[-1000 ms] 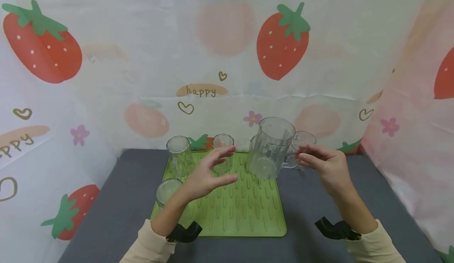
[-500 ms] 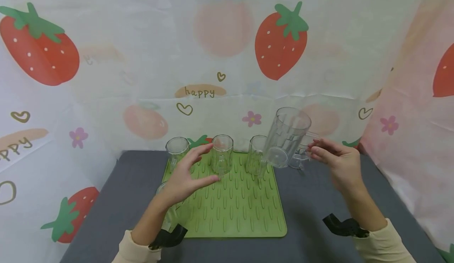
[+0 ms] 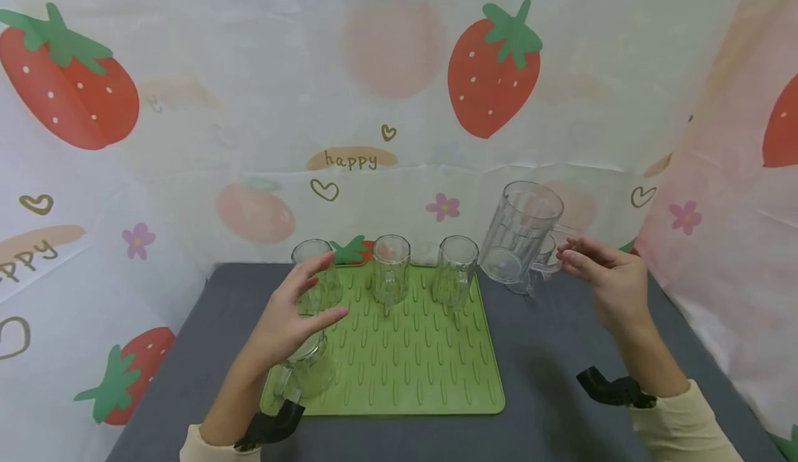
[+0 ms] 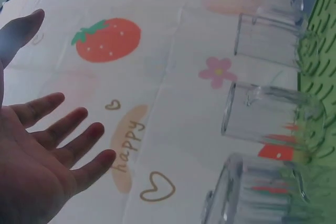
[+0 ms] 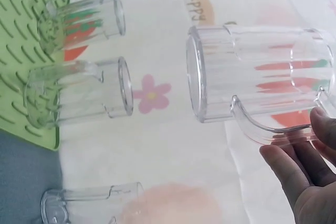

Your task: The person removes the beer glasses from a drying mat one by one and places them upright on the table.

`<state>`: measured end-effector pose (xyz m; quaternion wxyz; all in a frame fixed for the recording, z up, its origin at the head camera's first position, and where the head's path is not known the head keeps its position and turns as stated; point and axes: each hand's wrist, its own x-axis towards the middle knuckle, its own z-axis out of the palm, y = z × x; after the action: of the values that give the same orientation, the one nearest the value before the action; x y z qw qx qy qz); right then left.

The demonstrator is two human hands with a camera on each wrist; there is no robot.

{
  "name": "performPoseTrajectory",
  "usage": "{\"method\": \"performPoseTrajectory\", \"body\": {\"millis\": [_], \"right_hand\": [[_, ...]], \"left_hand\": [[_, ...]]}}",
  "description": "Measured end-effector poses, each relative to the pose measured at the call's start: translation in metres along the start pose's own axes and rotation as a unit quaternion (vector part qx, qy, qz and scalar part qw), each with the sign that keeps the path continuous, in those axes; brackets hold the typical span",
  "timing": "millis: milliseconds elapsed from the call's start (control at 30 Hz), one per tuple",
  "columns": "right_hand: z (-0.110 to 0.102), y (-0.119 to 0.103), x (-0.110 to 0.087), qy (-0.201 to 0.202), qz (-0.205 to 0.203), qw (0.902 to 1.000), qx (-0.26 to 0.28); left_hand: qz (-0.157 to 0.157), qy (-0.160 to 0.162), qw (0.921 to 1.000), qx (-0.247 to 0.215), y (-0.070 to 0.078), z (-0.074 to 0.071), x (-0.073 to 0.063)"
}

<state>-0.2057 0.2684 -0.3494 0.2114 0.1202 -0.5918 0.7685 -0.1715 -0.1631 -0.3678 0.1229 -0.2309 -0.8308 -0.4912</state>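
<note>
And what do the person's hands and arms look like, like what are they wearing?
The left hand and right hand are bare, with no gloves or rings visible. The left sleeve and right sleeve are plain pale cream. Near their cuffs are a left black attachment and a similar right black attachment, both bent.

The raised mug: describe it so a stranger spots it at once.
Find the green mat on the grey table, then look up and right from its far right corner. There the right hand holds a clear mug by its handle. It alone is lifted; the other mugs stand.
</note>
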Motion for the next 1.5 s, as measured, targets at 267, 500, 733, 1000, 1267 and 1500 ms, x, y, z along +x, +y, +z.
{"method": "performPoseTrajectory", "body": {"millis": [267, 500, 733, 1000, 1267, 1500], "right_hand": [[-0.009, 0.004, 0.006, 0.012, 0.001, 0.9997, 0.022], [-0.018, 0.005, 0.009, 0.034, 0.007, 0.9989, 0.033], [-0.027, 0.006, 0.014, 0.069, 0.015, 0.9966, 0.043], [-0.037, 0.004, 0.016, 0.107, 0.044, 0.9930, 0.023], [-0.044, -0.001, 0.020, 0.154, 0.070, 0.9844, 0.049], [-0.050, -0.002, 0.021, 0.211, 0.091, 0.9718, 0.051]], "left_hand": [[0.029, 0.055, 0.9976, -0.029, -0.018, -0.009, -0.008], [0.019, 0.076, 0.9963, -0.037, -0.029, -0.020, -0.022], [-0.004, 0.086, 0.9959, -0.028, -0.045, -0.032, -0.036], [-0.044, 0.093, 0.9946, -0.010, -0.069, -0.040, -0.055], [-0.075, 0.100, 0.9921, -0.016, -0.096, -0.045, -0.079], [-0.076, 0.086, 0.9890, -0.093, -0.114, -0.049, -0.093]]}}
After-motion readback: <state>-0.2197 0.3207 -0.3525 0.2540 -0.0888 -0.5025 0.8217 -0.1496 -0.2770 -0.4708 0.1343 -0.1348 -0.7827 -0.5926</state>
